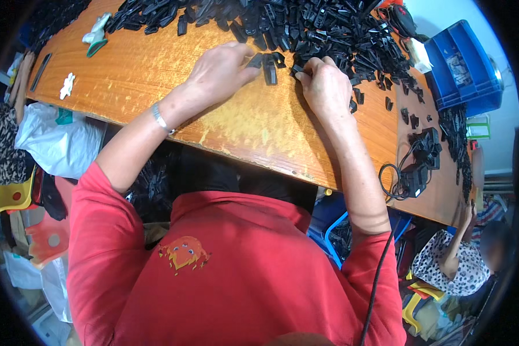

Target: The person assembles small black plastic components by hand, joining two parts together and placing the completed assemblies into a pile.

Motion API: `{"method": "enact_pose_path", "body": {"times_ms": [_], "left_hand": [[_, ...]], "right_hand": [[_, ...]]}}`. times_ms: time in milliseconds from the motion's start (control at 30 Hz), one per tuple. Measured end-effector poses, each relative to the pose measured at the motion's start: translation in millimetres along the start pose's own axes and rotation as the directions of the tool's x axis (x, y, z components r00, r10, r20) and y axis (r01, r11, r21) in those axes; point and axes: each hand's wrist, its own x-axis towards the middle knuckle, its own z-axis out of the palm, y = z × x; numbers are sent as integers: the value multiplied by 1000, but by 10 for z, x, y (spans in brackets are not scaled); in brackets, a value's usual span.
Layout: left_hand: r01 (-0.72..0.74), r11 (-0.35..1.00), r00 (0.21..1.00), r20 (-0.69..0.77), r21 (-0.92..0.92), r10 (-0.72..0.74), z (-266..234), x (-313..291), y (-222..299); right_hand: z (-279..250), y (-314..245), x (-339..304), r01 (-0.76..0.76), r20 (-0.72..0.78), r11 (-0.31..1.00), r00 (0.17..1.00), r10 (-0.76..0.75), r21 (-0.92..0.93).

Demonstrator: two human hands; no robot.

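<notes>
My left hand (228, 70) rests at the near side of a heap of small black plastic parts, with thumb and fingers closed on one black plastic part (255, 60). Right beside it, a longer black piece (270, 70) lies on the wooden table (236, 130). To the right, my right hand (327, 86) pinches another small black plastic part (297, 70) between thumb and fingertips. Its exact shape is mostly hidden by the fingers. Beyond both hands spreads the large heap of black parts (305, 29).
A blue bin (464, 69) stands at the far right, near loose black parts. Black adapters with cables (415, 176) lie on the right side. A glove (97, 34) and a small white item (67, 86) lie at left. Other people (455, 262) sit at both sides.
</notes>
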Motion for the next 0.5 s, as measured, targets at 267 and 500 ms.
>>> {"method": "enact_pose_path", "body": {"times_ms": [267,500], "left_hand": [[-100,995,995,-22,27,100,-20,-61,-9],[10,940,983,175,-340,53,-246,-475,183]], "right_hand": [[-51,-76,-70,-38,138,979,990,10,199],[-177,56,-217,-189,265,929,959,104,319]]}}
